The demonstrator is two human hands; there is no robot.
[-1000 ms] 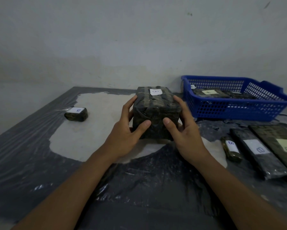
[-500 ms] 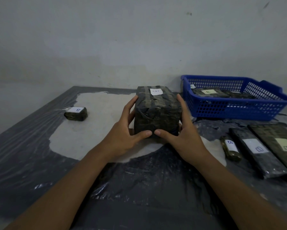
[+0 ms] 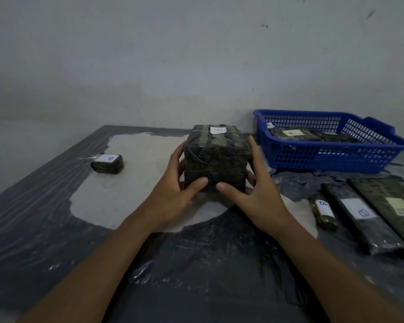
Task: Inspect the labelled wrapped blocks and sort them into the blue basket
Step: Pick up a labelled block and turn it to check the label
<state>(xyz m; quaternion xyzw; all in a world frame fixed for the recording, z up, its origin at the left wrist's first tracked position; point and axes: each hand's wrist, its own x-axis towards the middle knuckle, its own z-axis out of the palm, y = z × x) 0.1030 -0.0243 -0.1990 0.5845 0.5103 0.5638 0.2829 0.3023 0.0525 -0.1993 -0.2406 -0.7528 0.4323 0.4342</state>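
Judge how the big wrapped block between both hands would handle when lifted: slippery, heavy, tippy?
The large block wears glossy plastic wrap, so probably slick. The left hand and right hand both clasp it, hinting at weight. Its broad, boxy shape likely resists tipping or rolling.

The room I was watching was dim, under a flat bluish-grey cast with no clear light source. Shadows were soft; a faint one sat under the forearms. The plastic sheet on the table (image 3: 33, 229) gave small dull glints near its creases. The wide lens bowed the table edges and stretched the forearms at the bottom corners. Fine detail was soft and grainy, and the labels read only faintly.
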